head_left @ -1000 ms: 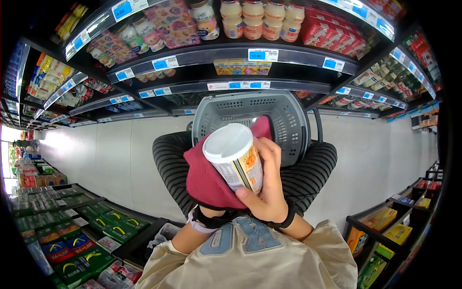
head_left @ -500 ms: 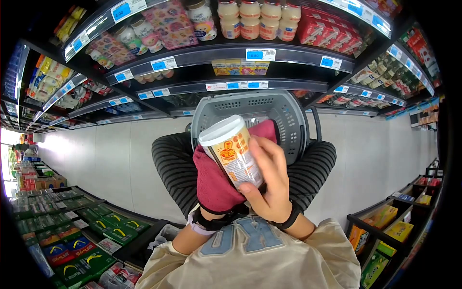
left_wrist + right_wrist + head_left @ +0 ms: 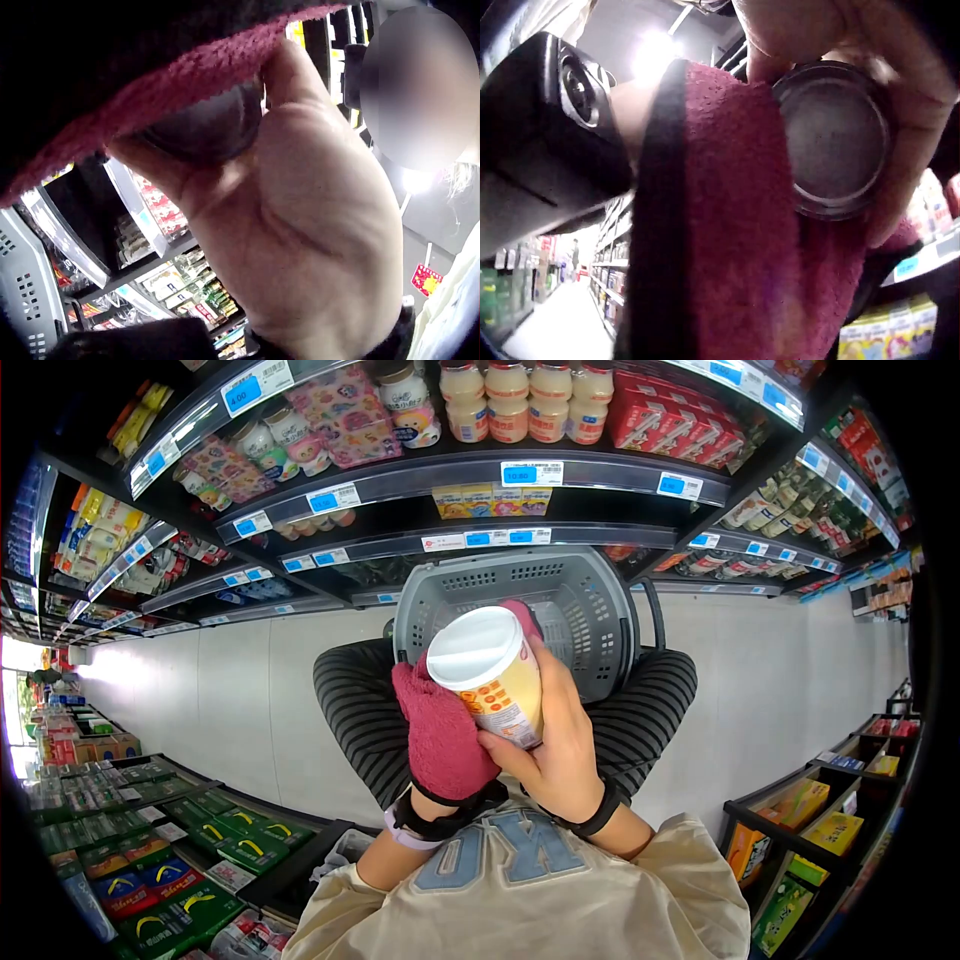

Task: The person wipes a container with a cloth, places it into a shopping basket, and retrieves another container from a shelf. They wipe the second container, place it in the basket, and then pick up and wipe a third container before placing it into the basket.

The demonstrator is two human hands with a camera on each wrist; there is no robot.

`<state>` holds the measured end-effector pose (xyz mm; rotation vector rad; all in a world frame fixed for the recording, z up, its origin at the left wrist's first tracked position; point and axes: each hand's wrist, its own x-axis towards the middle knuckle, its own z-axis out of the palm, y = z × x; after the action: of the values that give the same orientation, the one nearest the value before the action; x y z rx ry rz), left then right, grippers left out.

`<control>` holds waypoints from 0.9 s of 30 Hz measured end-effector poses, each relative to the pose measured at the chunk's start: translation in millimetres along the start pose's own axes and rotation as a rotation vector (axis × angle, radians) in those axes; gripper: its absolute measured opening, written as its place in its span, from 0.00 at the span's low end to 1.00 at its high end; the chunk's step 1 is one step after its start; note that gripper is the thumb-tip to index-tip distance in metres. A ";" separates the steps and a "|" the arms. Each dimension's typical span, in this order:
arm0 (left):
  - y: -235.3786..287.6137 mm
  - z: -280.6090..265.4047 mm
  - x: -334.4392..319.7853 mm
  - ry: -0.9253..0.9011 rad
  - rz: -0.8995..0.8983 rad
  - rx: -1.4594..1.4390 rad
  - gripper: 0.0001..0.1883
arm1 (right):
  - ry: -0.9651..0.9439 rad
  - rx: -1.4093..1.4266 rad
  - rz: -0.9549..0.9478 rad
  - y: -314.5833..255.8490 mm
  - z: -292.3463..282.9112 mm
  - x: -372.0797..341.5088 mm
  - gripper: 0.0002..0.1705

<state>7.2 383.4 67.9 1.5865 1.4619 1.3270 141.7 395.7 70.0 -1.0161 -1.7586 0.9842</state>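
Note:
In the head view, a round canister (image 3: 490, 670) with a white lid and a yellow printed label stands tilted in front of the person's chest. The right hand (image 3: 555, 745) grips its right side, thumb at the front and fingers round the far side. A maroon fleecy mitt (image 3: 445, 745) covers the left hand, which holds the canister from the left, the mitt's tip showing behind the lid. The bare palm and fingers of the right hand (image 3: 300, 202) fill the left wrist view. From below, the right wrist view shows the canister's round base (image 3: 836, 139) between right-hand fingers and mitt.
A grey shopping basket (image 3: 600, 600) stands just beyond the hands, between the knees. Behind it rise shelves with bottled drinks (image 3: 505, 410) and red cartons (image 3: 675, 420). Green boxes (image 3: 250, 820) are stacked at lower left; another rack (image 3: 740, 815) stands at lower right.
The canister has been turned between the hands, its label swinging round and its lid tipping back toward the camera. The mitt has shifted round to the canister's left side.

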 end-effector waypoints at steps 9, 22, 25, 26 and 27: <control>-4.6 -10.7 2.1 0.050 -0.033 -0.079 0.34 | 0.094 -0.222 -0.413 -3.5 -7.1 1.8 0.43; -8.0 -11.2 -0.2 0.198 -0.067 -0.162 0.34 | -0.095 0.152 -0.012 0.5 -5.5 -2.5 0.47; -5.6 -17.0 -0.3 0.186 -0.067 -0.177 0.34 | -0.016 0.104 -0.067 -1.8 0.6 -3.8 0.47; -5.1 -19.9 -0.9 0.175 -0.066 -0.179 0.34 | -0.016 0.104 -0.064 -1.2 0.3 -3.5 0.47; -3.5 -22.5 -0.6 0.167 -0.065 -0.186 0.34 | 0.020 0.034 -0.124 -0.6 -0.5 -2.3 0.48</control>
<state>-14.9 379.3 71.7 1.3260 1.4282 1.5396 142.8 393.5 70.0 -0.8820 -1.7606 0.9197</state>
